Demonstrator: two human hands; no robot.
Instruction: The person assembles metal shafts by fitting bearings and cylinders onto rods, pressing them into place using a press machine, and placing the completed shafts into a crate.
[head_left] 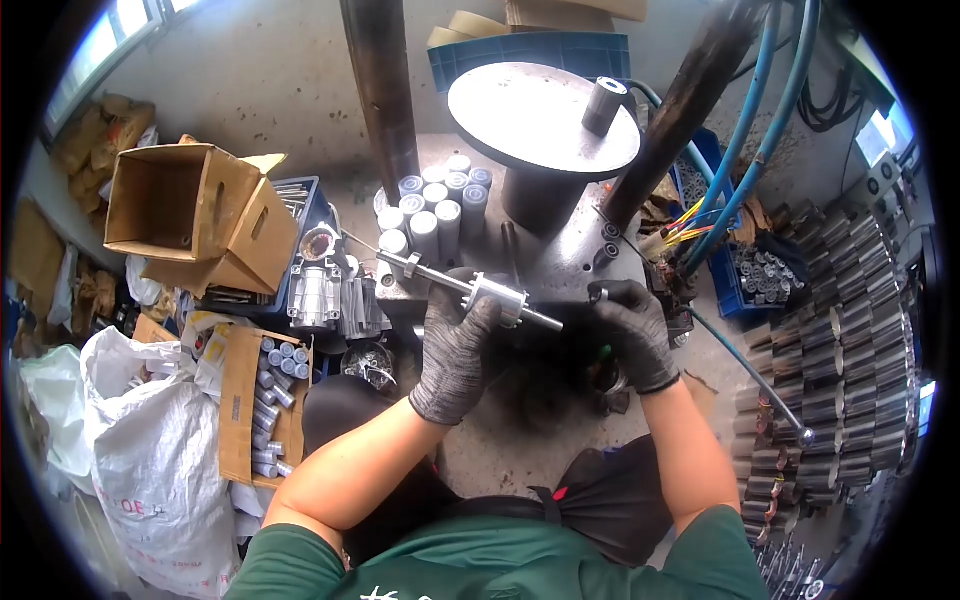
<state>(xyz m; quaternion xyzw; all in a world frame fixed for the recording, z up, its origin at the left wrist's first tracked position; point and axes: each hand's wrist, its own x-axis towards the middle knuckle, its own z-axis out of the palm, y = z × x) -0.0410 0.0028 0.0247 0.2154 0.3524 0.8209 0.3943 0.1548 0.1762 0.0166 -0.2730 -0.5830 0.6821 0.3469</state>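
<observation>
My left hand [457, 340], in a dark grey glove, is closed round a metal rotor [497, 300] on a long shaft [428, 272]. The shaft slants from upper left to lower right. To the right of the shaft's lower end, my right hand [635, 330], also gloved, has its thumb and fingers pinched on a small dark ring [598, 294]. Behind both hands is a metal press table [560, 262]. Several upright metal cylinders [425, 225] stand on its left part. A round plate [530, 110] carries one short cylinder [605, 105].
Cardboard boxes [165, 200], a motor housing [316, 290] and a white sack [160, 450] lie at the left. Dark posts [385, 100] rise behind the table. Blue hoses [765, 110], a blue parts bin [735, 290], a ball-ended lever [806, 436] and stacked metal parts [830, 370] are at the right.
</observation>
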